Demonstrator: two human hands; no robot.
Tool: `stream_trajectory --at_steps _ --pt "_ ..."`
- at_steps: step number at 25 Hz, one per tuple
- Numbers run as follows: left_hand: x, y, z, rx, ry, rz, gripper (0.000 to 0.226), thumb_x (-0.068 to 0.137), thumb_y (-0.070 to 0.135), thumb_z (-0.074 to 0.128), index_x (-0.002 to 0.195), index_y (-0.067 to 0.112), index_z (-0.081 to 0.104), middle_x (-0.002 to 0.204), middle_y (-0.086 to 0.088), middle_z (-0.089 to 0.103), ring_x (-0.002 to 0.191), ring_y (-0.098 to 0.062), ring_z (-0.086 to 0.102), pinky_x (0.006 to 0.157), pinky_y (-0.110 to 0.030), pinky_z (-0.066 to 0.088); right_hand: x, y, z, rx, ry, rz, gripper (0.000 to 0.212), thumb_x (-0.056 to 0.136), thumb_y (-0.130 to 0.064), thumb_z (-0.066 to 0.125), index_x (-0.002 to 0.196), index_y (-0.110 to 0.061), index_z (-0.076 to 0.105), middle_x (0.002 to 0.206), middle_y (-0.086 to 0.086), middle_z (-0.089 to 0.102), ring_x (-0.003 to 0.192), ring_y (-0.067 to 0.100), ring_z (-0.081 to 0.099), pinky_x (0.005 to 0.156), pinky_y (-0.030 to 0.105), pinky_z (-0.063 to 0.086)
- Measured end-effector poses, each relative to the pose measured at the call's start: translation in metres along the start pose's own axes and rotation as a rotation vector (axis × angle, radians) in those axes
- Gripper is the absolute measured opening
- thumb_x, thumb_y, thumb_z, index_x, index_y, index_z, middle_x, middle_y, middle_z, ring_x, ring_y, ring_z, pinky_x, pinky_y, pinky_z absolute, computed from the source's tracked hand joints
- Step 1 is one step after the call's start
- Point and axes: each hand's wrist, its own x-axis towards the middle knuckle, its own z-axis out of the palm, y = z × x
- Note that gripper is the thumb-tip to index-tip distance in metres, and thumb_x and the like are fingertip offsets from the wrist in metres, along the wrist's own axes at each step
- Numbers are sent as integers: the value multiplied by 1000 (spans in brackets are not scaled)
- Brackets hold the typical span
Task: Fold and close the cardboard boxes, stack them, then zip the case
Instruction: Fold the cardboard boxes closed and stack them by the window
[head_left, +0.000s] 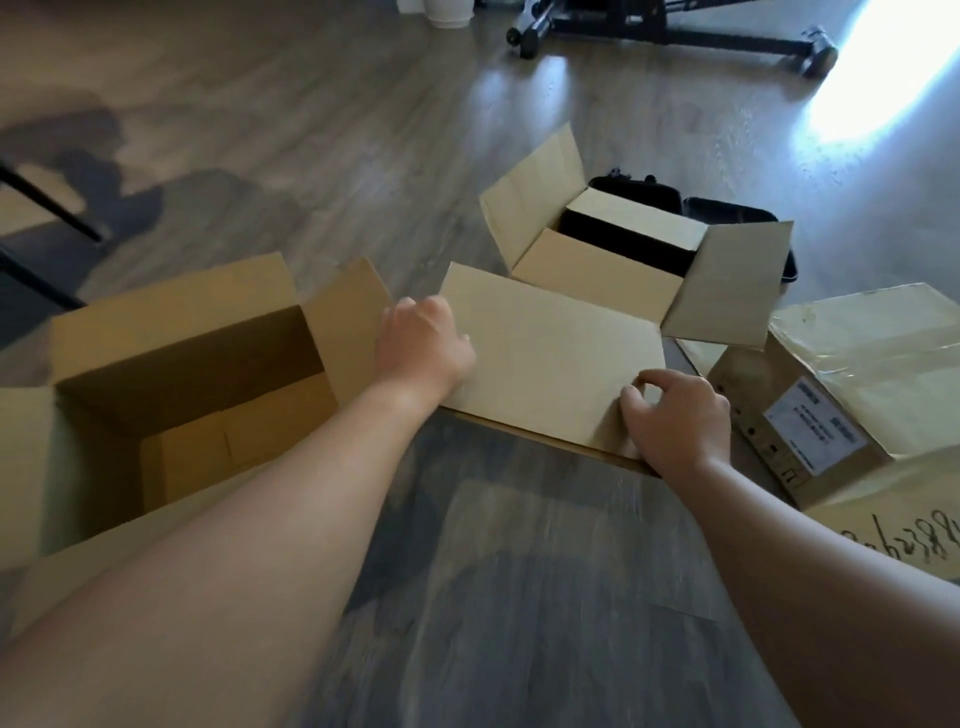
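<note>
A cardboard box (592, 270) sits on the floor ahead of me with its flaps spread; its near flap (550, 358) lies folded towards me. My left hand (421, 345) grips that flap's left edge. At the flap's near right corner my right hand (675, 421) has its fingers curled over the edge. A larger open box (171, 374) stands at the left with an empty inside. Behind the middle box lies a black case (727, 213), mostly hidden.
A taped, closed box with a white label (810, 431) lies at the right on flat cardboard with handwriting (893, 540). A wheeled black frame (675, 31) stands at the far end of the wooden floor. Dark table legs (47, 208) are at the left.
</note>
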Motion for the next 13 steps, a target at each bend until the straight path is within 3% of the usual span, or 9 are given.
stream_trajectory --at_steps 4,9,13 --pt "-4 -68 -32 61 84 -127 31 86 37 66 99 9 65 101 -15 65 97 -38 60 81 -39 50 2 -65 31 59 -29 -131 43 85 -37 64 123 -20 72 117 7 68 111 31 60 89 33 46" --pt "-33 -168 -81 54 153 -296 34 87 34 70 109 8 70 105 -12 71 101 -34 64 81 -34 50 -4 -156 80 59 -244 -392 52 81 -43 63 128 -22 67 124 1 60 117 30 54 94 37 45" --pt "-69 -243 -117 22 143 -490 14 85 23 72 90 11 70 78 3 60 80 -22 54 68 -26 41 -38 -223 131 19 -420 -549 56 79 -42 68 132 -25 63 127 2 53 120 35 44 92 35 37"
